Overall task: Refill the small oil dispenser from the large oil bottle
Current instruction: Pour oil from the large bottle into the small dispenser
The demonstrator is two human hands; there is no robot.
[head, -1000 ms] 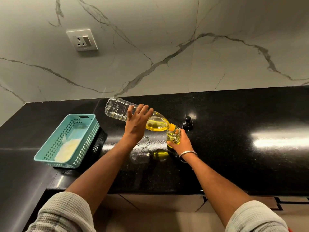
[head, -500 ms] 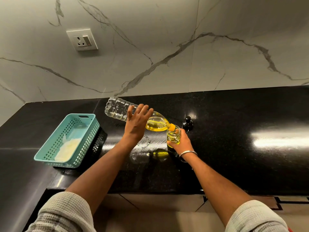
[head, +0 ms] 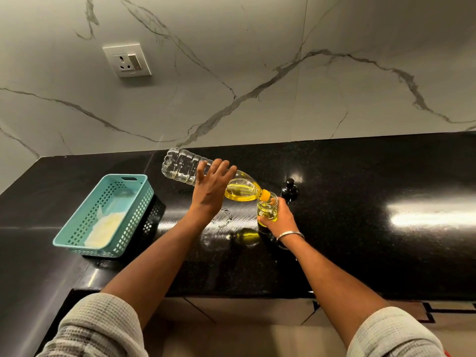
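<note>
Nothing has visibly moved since the earlier frames: both hands and both containers sit as they did a second ago, so the pour is simply going on. The small oil dispenser point(head: 268, 210) stands on the black tabletop point(head: 360, 228) near its middle, mouth open, yellow oil showing inside it (how high it has risen I cannot tell, as fingers cover the lower part). The right hand point(head: 277, 217) grips it around the body to steady it. The large oil bottle point(head: 206, 176) is tipped nearly flat, its orange neck at the dispenser's rim, the remaining oil pooled at the shoulder. The left hand point(head: 211, 189) holds the bottle's middle, fingers wrapped over the top.

By my judgement the refill is under way but not finished: the pour must end, the bottle be set upright, and the black pump cap point(head: 289, 189), standing just behind the dispenser, go back on. A teal basket point(head: 85, 228) sits well to the left.
</note>
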